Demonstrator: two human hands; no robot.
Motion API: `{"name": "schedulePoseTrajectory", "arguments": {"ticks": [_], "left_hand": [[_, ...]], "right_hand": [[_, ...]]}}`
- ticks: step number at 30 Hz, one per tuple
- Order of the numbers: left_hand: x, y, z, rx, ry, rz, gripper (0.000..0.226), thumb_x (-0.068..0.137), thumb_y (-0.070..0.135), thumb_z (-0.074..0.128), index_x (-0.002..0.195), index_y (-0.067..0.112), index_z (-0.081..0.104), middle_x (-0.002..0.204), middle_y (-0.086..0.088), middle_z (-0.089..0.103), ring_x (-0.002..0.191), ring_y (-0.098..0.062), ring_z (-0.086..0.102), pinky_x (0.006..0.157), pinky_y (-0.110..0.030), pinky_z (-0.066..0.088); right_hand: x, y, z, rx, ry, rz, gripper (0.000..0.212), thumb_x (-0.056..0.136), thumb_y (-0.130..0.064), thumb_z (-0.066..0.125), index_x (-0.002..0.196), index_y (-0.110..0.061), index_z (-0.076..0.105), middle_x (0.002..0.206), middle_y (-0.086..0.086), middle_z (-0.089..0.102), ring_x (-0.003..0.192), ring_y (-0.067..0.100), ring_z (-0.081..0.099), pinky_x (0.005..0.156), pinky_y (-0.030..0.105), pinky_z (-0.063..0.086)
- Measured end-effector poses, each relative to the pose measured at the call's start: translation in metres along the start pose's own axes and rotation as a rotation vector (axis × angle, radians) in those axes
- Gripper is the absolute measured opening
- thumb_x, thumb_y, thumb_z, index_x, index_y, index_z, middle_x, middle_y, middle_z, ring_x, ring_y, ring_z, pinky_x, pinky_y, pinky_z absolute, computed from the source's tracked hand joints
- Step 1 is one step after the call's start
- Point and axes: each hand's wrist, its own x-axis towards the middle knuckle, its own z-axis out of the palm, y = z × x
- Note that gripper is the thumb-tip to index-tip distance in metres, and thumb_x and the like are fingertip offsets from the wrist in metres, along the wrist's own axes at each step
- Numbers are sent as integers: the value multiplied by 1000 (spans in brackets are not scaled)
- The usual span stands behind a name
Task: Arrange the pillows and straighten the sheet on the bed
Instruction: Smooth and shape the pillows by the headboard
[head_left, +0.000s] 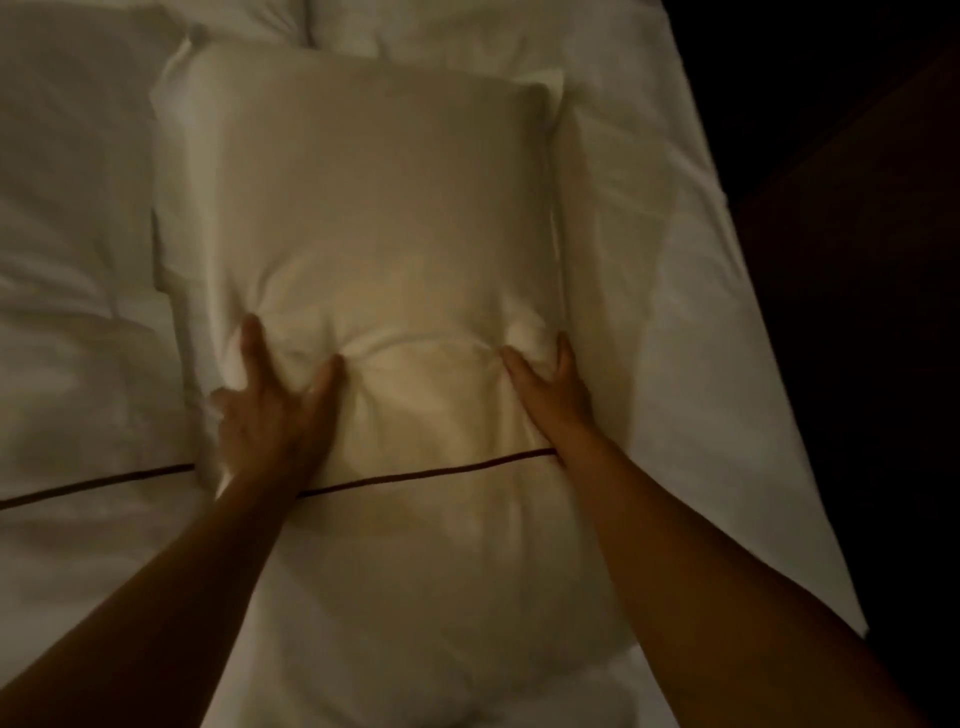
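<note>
Pressing down on a white pillow (363, 249) with both hands, dim light; left hand (270, 410) fingers spread flat, grip apart, pushing into the pillow's near left part; right hand (550, 389) also splayed, grip apart, thumb dug into the fabric near the pillow's right side; neither clamps anything, just palms down; creases bunch between the two hands. Pillow lies lengthwise toward the bed's right edge, over the sheet (691, 322); a dark piping line (431, 470) crosses the near end. Second pillow (67, 156) just beside it on the left, more bedding at the head end, blurred. Judging progress: pillow placed but not yet smoothed; sheet wrinkled on the left, so straightening looks undone. Room: bed's right edge near the right hand, dark floor beyond; open bedding to the left.
</note>
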Motion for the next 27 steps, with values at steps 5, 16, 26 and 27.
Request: {"name": "schedulePoseTrajectory", "arguments": {"ticks": [5, 16, 26, 27], "left_hand": [[-13, 21, -36, -52, -112, 23, 87, 61, 90, 40, 135, 55, 7, 113, -25, 54, 93, -49, 54, 75, -54, 46], [-104, 185, -5, -530, -257, -173, 64, 89, 60, 40, 143, 27, 34, 141, -17, 45, 123, -44, 43, 105, -46, 31], [-210, 367, 105, -637, -1054, 127, 65, 90, 64, 35, 147, 40, 15, 155, -1, 24, 134, -35, 31, 104, -53, 30], [-221, 368, 109, -637, -1103, 124, 65, 88, 67, 37, 145, 44, 16, 155, 0, 24, 133, -36, 32, 100, -56, 33]], "right_hand": [[-35, -30, -35, 104, -43, -136, 84, 74, -49, 75, 147, -30, 37, 142, 2, 52, 127, 26, 51, 103, 33, 42], [-127, -183, -264, -437, 209, -694, 61, 81, -41, 67, 137, -29, 47, 121, 8, 63, 105, 32, 59, 85, 44, 54], [-67, -83, -398, -1021, 557, -231, 79, 89, -47, 57, 151, -37, 10, 145, 15, 35, 121, 39, 44, 92, 48, 41], [-61, -63, -395, -1059, 516, -181, 80, 89, -47, 56, 151, -39, 7, 151, 14, 28, 127, 40, 38, 98, 51, 37]]}}
